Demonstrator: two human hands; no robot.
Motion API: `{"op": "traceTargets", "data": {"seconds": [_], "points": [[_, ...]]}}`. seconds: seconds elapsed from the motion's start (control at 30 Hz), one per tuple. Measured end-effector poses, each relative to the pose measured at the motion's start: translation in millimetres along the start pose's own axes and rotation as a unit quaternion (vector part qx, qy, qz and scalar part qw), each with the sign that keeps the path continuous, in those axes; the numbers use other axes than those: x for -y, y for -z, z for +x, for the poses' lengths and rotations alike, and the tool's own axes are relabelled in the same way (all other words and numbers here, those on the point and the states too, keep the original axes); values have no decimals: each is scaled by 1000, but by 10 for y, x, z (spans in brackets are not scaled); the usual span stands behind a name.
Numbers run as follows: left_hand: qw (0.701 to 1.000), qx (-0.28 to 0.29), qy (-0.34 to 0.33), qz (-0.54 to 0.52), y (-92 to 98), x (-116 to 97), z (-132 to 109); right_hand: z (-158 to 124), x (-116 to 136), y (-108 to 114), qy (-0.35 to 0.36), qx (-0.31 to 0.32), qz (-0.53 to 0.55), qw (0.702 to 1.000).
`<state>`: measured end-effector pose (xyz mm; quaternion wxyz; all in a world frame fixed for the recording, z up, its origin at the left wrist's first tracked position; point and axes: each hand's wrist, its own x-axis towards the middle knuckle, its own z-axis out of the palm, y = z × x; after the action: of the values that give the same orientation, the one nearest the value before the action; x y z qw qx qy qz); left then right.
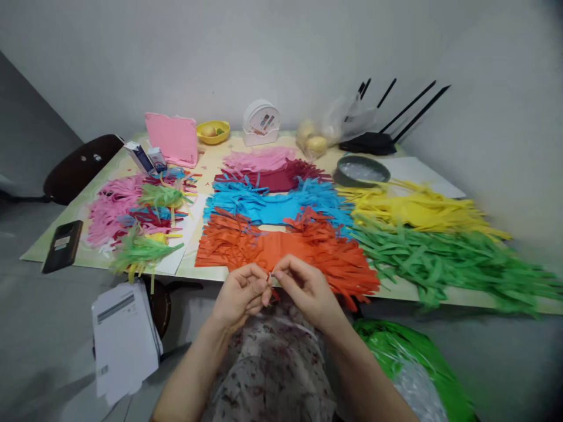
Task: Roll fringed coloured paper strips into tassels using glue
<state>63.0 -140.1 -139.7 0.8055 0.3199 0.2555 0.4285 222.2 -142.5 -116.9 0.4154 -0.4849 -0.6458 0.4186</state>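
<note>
My left hand (244, 293) and my right hand (308, 290) meet at the table's front edge, fingertips of both pinched together. Between them is a tiny whitish piece, too small to name, with a bit of orange just below it. Right behind the hands lies a stack of orange fringed paper (281, 246), its cut strips fanned to both sides. Beyond it come blue fringed paper (277, 208), dark red fringed paper (272, 183) and pink fringed paper (259, 159). Yellow fringed paper (413, 214) and green fringed paper (440, 264) spread to the right.
Pink strips (114, 205) and mixed-colour tassels (147, 249) lie at left, near a dark phone-like slab (63, 246). Behind stand a pink tablet case (172, 138), a yellow bowl (213, 139), a round grey-green container (361, 170) and a black router (369, 142). A green bag (413, 357) sits below right.
</note>
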Motion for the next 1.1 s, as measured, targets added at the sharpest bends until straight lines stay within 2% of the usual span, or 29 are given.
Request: {"op": "traceTargets", "data": {"seconds": [0.17,0.27,0.4,0.53,0.6,0.73,0.93,1.03,1.1], "points": [[999,26,9,-34,-35,94,15,-5,0,-23,4,-78,-16,997],[999,28,-7,-37,-42,95,7,25,5,-23,29,-84,-47,995],[997,15,-56,-53,-17,61,19,34,-39,-52,24,-60,-59,996],[995,-14,-80,-53,23,80,48,23,-100,-68,5,37,-58,998],[996,-32,-79,-29,37,116,48,23,-107,-53,29,40,-50,998],[994,-84,-61,31,73,177,8,50,-72,-50,71,-23,3,997],[984,-135,-68,96,225,135,-160,152,24,-312,66,29,65,995],[961,-190,-91,180,321,17,-314,237,67,-505,-3,77,149,986],[916,-228,-133,301,437,-134,-418,369,88,-631,-47,122,200,971]]}}
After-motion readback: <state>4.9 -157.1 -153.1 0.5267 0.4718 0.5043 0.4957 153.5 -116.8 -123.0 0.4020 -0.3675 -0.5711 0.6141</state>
